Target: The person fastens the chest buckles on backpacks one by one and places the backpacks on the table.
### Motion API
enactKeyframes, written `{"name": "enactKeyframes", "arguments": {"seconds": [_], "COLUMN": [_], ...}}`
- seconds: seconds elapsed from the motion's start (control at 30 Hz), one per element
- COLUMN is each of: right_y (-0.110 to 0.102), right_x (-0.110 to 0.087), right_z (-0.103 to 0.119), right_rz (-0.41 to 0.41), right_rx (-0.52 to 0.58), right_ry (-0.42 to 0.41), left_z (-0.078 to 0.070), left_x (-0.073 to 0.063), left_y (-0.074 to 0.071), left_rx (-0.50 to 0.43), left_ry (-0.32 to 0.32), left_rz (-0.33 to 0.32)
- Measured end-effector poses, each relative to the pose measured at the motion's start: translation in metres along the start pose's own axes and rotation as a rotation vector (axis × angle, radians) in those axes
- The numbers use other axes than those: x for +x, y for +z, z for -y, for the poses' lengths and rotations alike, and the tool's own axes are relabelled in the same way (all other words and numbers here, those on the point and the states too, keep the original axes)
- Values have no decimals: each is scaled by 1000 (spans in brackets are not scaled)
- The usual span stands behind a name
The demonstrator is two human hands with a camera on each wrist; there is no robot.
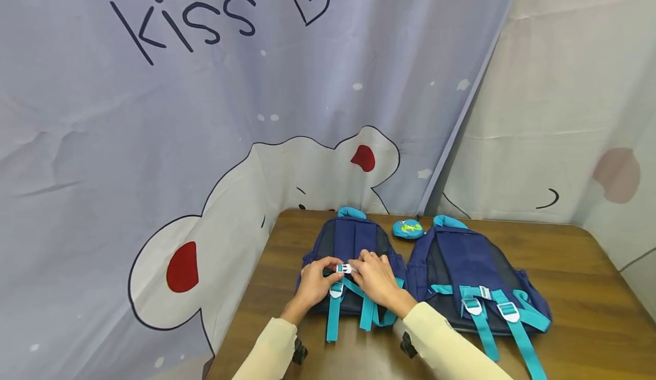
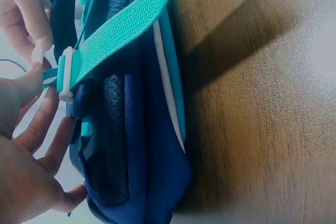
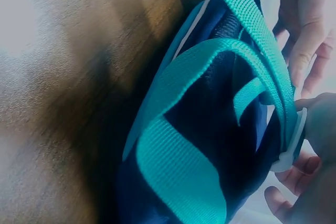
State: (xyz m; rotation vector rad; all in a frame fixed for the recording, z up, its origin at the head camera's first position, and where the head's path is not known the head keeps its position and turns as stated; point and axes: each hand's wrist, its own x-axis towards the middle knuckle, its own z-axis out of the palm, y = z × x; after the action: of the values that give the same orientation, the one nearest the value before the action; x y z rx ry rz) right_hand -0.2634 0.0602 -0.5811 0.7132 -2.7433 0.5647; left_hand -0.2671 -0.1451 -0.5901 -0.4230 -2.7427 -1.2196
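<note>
A navy backpack [image 1: 353, 240] with teal straps lies on the wooden table, its strap side up. Over it both hands hold a small white side-release buckle [image 1: 344, 268]. My left hand [image 1: 314, 282] pinches the left end of the buckle, where teal webbing shows. At the other end, the right hand [image 1: 378, 277] grips the pronged part. Whether the two halves are locked cannot be told. A white strap adjuster [image 2: 66, 74] on a teal strap [image 2: 126, 27] sits beside the left fingers in the left wrist view. Another white adjuster [image 3: 294, 145] is by the right hand in the right wrist view.
To the right lies a second navy backpack [image 1: 468, 260], its white chest buckle [image 1: 484, 293] lying across its teal straps. Between the bags, farther back, is a small round teal pouch [image 1: 408, 229]. A printed curtain [image 1: 307, 84] hangs behind the table [image 1: 579, 289].
</note>
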Motion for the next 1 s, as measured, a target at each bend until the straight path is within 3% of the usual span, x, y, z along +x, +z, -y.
{"name": "enactKeyframes", "arguments": {"seconds": [0.23, 0.43, 0.8, 1.0], "right_y": [-6, -6, 0, -1], "right_x": [0, 3, 0, -4], "right_z": [0, -2, 3, 1], "right_rz": [51, 24, -40, 9], "right_rx": [18, -14, -72, -93], "right_ry": [19, -12, -91, -79], "left_z": [1, 2, 2, 1], "left_x": [-1, 2, 3, 1], "left_y": [5, 6, 6, 10], "left_rx": [29, 30, 40, 69], "left_ry": [11, 8, 16, 40], "left_rz": [-8, -11, 27, 78]}}
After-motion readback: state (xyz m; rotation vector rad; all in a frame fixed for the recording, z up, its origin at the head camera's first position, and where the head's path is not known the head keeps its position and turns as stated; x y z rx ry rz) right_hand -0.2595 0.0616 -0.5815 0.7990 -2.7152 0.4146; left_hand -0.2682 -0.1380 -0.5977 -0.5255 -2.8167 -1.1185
